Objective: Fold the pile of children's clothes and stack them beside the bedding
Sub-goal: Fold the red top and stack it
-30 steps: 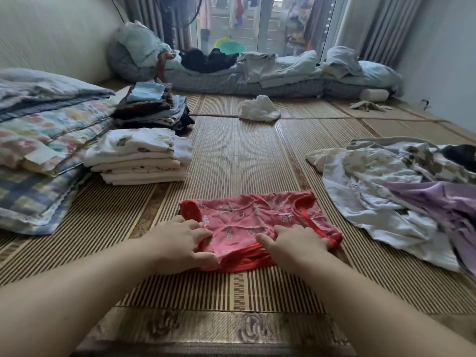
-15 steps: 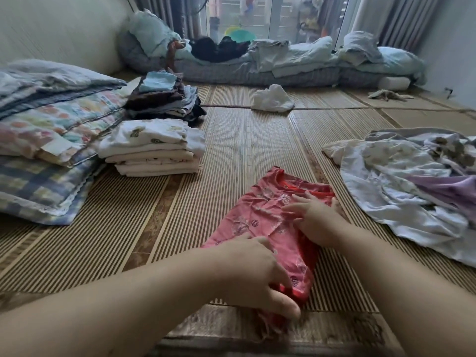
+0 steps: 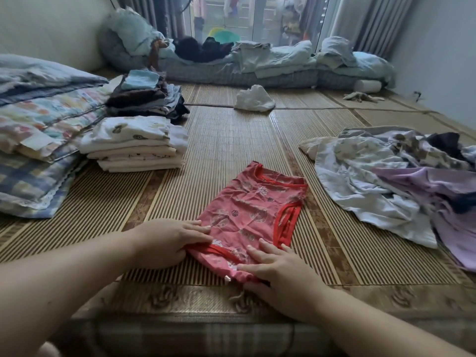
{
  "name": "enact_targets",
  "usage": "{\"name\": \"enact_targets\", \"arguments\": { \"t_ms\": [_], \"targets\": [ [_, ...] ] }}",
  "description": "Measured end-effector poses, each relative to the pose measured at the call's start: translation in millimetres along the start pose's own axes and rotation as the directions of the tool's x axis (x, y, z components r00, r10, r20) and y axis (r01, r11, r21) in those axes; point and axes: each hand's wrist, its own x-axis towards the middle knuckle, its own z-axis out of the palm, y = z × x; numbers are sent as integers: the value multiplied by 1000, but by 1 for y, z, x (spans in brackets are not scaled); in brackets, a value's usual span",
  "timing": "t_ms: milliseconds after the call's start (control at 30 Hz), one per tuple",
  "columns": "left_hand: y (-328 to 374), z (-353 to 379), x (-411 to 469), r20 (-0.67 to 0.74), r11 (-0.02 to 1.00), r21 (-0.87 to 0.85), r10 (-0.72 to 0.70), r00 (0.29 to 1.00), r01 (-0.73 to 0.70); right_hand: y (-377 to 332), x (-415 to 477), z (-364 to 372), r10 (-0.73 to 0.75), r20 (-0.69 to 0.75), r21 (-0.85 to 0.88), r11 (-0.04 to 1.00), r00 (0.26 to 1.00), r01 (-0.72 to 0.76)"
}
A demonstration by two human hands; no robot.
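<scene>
Pressing the shirt (image 3: 255,210) flat on the mat (image 3: 231,140) with right hand (image 3: 280,274), fingers (image 3: 268,253) straight; pinching its near edge with left hand (image 3: 167,243). Smooth creases, then fold hem to collar squarely. Farther off, stacks (image 3: 134,145) beside bedding (image 3: 38,130).

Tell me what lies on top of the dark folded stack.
A folded light blue garment lies on top of the dark stack. Of the layers beneath, only the edges show; the rest is covered.
</scene>
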Motion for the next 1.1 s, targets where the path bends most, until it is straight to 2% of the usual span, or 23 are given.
{"name": "enact_targets", "arguments": {
  "t_ms": [67, 133, 200, 267, 300, 367, 400, 433, 500, 600, 700, 767, 800, 833, 867, 933, 967, 1100],
  "targets": [
    [-1, 0, -3, -116, 997, 64, 41, 992, -34, 3, 1, -1, 8, -30, 125, 992, 1000, -4],
    [2, -4, -6, -169, 996, 66, 69, 983, -58, 11, 1, -7, 80, -10, 391, 918, 997, -69],
    [7, -8, -9, -197, 996, -68, 45, 979, -59, 20, -1, -17, 193, 54, 620, 762, 980, -185],
    [12, -9, -14, -170, 944, -324, 0, 985, -56, 26, -7, -26, 200, 141, 788, 571, 970, -232],
    [14, -9, -15, -132, 876, -479, -9, 991, -56, 29, -10, -31, 170, 177, 834, 498, 969, -240],
    [17, -11, -18, -61, 615, -788, -9, 998, -42, 35, -16, -44, 87, 255, 880, 391, 963, -269],
    [17, -14, -16, -62, 481, -875, -12, 998, -48, 38, -18, -51, 43, 294, 902, 318, 955, -292],
    [15, -18, -14, -90, 390, -918, -28, 996, -72, 42, -18, -57, 18, 325, 919, 231, 946, -320],
    [9, -27, -4, -153, 254, -959, -90, 984, -126, 49, -11, -65, 62, 367, 924, 90, 928, -371],
    [-2, -34, 20, -143, 80, -989, -298, 944, -125, 60, 15, -73, 258, 343, 927, 64, 903, -370],
    [-7, -35, 53, -77, 5, -996, -511, 856, -86, 67, 47, -80, 416, 307, 945, -30, 856, -325],
    [-7, -35, 71, -68, -33, -994, -575, 816, -106, 72, 66, -81, 538, 281, 956, -89, 794, -278],
    [-6, -33, 77, -68, -12, -996, -594, 802, -92, 75, 75, -79, 591, 264, 961, -89, 762, -263],
    [-6, -30, 80, -70, 50, -998, -605, 793, -49, 78, 82, -75, 659, 228, 960, -28, 717, -279],
    [-5, -27, 80, -76, 158, -987, -607, 791, 26, 83, 89, -70, 730, 158, 935, 105, 665, -338],
    [-5, -18, 77, -87, 399, -894, -602, 794, 204, 91, 94, -60, 797, -53, 759, 424, 601, -494],
    [-5, -15, 75, -89, 464, -846, -606, 790, 261, 93, 95, -56, 794, -87, 677, 490, 601, -549],
    [4, -15, 85, -45, 483, -802, -636, 770, 352, 90, 95, -50, 763, 96, 458, 537, 640, -709]
  ]
}}
